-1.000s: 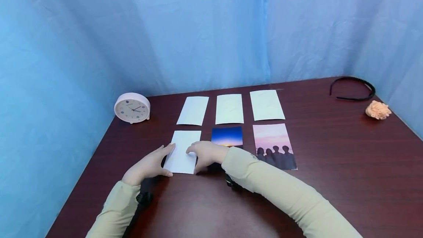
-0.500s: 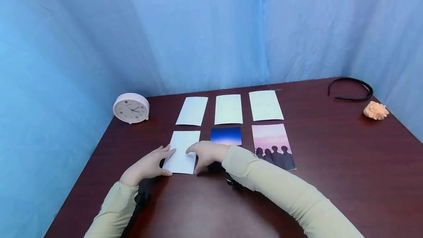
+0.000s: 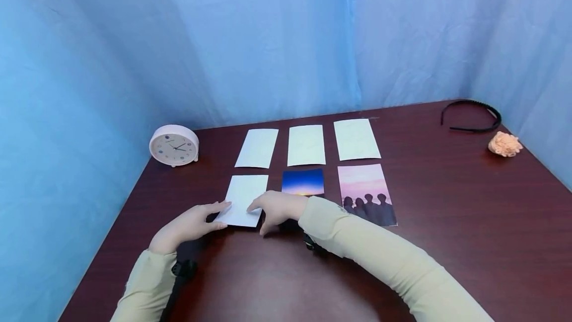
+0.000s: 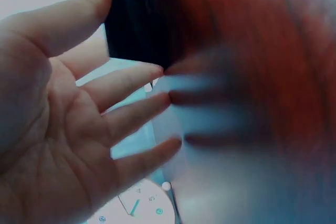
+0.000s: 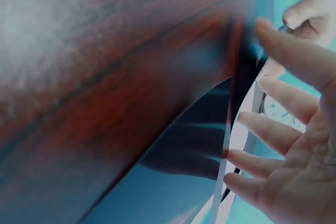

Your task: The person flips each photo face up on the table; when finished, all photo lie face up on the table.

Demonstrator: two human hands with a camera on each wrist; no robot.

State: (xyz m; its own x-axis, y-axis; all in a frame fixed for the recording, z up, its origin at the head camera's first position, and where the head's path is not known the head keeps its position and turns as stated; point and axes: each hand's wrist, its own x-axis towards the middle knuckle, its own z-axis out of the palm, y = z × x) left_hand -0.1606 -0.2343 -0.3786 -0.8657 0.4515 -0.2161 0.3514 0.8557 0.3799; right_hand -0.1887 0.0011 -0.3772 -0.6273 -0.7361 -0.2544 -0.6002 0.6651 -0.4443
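A photo print (image 3: 247, 190) lies white side up at the front left of two rows. My left hand (image 3: 186, 225) pinches its lower left corner between thumb and index finger. In the left wrist view, the print's dark underside (image 4: 135, 17) shows at those fingertips, and the other fingers stay extended. My right hand (image 3: 280, 208) is at the print's right edge, its fingers extended; the right wrist view does not settle whether they touch it. Beside that hand lies a blue sunset photo (image 3: 303, 181), partly hidden by it. Further right is a pink photo with silhouettes (image 3: 366, 190).
Three white-faced prints, left (image 3: 257, 148), middle (image 3: 306, 145) and right (image 3: 356, 139), form the back row. A round clock (image 3: 174, 147) stands at the back left. At the far right are a black headband (image 3: 474, 128) and a peach ruffled flower (image 3: 505, 144).
My left hand has moved a little left and now pinches the print's corner. The print's near edge has risen slightly. My right hand has stayed almost in place.
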